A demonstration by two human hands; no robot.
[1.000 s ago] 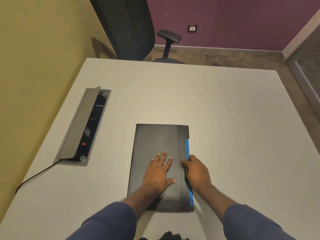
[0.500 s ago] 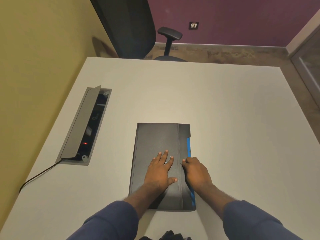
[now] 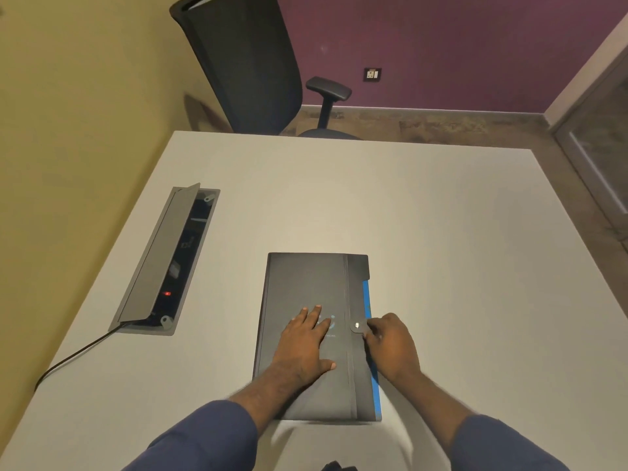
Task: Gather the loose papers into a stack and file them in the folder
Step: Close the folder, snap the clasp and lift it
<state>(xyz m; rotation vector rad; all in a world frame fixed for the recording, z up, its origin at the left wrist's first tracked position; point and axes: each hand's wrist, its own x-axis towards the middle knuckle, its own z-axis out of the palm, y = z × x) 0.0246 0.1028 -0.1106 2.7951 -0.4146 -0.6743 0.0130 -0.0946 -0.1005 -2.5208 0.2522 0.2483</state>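
A black folder (image 3: 306,283) lies closed on the white table (image 3: 441,249), with a blue edge (image 3: 367,300) showing along its right side. No loose papers are visible. My left hand (image 3: 306,338) rests flat on the folder's cover, fingers spread. My right hand (image 3: 390,345) sits at the folder's right edge, its fingertips touching the small snap tab (image 3: 357,325) with a metal button. Whether the fingers pinch the tab or only rest beside it is unclear.
An open cable box (image 3: 166,263) with a raised grey lid is set into the table at the left, and a black cable (image 3: 74,355) runs from it. A black office chair (image 3: 251,62) stands beyond the table's far edge. Yellow wall lies to the left.
My right hand slid a little to the right off the snap tab, so the metal button now shows. My left hand stayed flat on the cover. The camera tilted slightly.
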